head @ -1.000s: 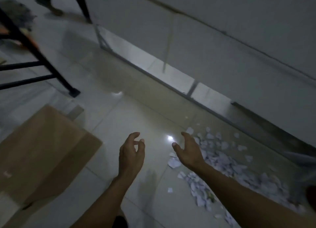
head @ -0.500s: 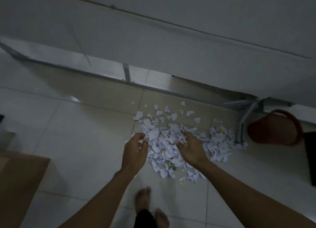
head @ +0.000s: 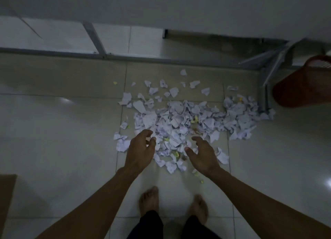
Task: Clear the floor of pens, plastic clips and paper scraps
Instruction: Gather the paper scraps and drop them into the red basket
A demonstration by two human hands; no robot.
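A wide pile of torn white paper scraps (head: 188, 118) lies on the tiled floor, with a few small yellow bits mixed in. My left hand (head: 140, 149) hangs over the pile's near left edge, fingers loosely curled and holding nothing. My right hand (head: 201, 152) hovers over the near right part of the pile, fingers spread and relaxed, also holding nothing. No pens or plastic clips can be made out in the dim light.
A red mesh basket (head: 302, 84) stands at the right beside a grey metal table leg (head: 265, 88). A grey metal floor rail (head: 125, 56) runs along the wall behind the pile. A cardboard edge (head: 7, 194) shows at the lower left. My bare feet (head: 149, 201) stand just before the pile.
My view has swung down and right, from the cardboard and black stand to the paper pile. Both hands have come down toward the scraps, still holding nothing.
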